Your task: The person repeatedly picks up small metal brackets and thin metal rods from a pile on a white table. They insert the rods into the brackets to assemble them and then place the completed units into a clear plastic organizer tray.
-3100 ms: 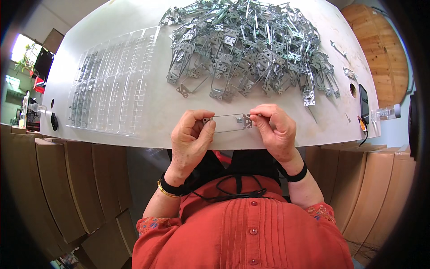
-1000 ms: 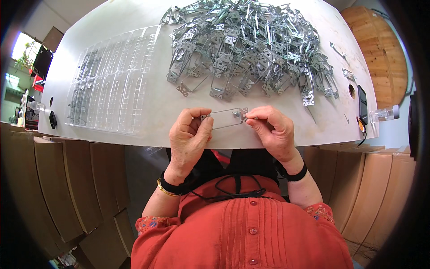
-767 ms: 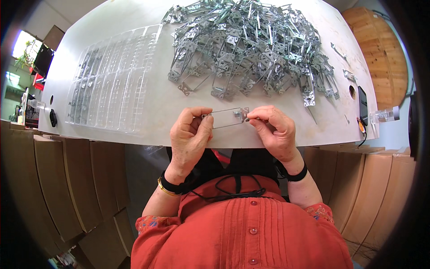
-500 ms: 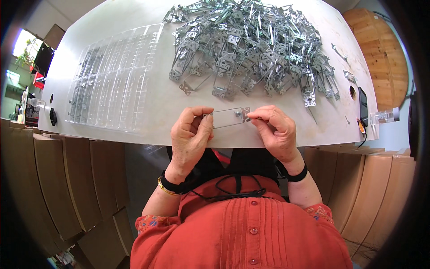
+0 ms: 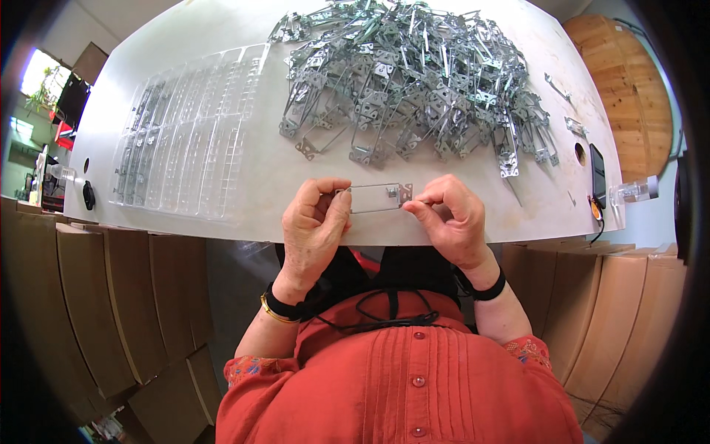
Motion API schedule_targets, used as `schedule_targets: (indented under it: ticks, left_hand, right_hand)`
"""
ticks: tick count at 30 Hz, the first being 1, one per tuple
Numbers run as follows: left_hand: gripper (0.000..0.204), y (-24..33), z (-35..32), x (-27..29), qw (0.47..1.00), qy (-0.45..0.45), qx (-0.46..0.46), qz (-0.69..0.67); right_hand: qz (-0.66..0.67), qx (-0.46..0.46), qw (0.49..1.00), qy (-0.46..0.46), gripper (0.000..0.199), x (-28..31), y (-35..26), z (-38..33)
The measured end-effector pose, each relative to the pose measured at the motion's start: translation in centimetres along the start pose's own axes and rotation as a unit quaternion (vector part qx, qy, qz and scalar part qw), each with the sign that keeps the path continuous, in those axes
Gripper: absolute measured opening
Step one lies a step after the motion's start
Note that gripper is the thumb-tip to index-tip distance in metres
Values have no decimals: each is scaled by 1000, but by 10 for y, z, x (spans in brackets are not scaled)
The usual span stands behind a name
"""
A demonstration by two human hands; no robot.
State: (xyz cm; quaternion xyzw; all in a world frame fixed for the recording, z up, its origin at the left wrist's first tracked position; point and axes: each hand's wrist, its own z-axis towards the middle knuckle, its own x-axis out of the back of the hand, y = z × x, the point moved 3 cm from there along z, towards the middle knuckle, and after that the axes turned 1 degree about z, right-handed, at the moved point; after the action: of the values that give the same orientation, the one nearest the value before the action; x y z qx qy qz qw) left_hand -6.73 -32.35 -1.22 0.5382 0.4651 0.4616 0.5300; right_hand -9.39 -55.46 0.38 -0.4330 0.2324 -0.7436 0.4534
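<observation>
Hands pinch one thin metal frame [image 5: 376, 198] between them: left hand [image 5: 314, 222] closed on its left end, right hand [image 5: 450, 218] on its right, just above the near tabletop [image 5: 251, 177] edge. Beyond the hands lies a heap of metal frames [image 5: 414, 81]; clear plastic trays [image 5: 185, 140] sit beyond the left hand.

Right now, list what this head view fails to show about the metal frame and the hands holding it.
- Metal frame: its left end is hidden behind the left hand.
- Right hand: its curled fingers cover whatever they pinch at the frame's right end.
- Pile of metal parts: too tangled and small to tell single pieces apart.
- Clear plastic tray: its contents are too faint to make out.
</observation>
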Motion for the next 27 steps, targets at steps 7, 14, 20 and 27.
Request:
schedule_targets:
  ticks: [7, 14, 20, 27]
  left_hand:
    - [19, 6, 1, 2, 1000, -18, 14, 3]
    - [23, 18, 14, 7, 997, -2, 63, 34]
    - [24, 13, 23, 5, 992, 58, 46, 104]
    - [22, 16, 28, 4, 955, 78, -68, 277]
  right_hand:
    - [104, -56, 993, 25, 16, -3, 5, -2]
    - [148, -94, 983, -58, 15, -3, 8, -6]
    - [149, -90, 981, -91, 14, -1, 0, -2]
    - [165, -95, 974, -119, 14, 0, -4, -1]
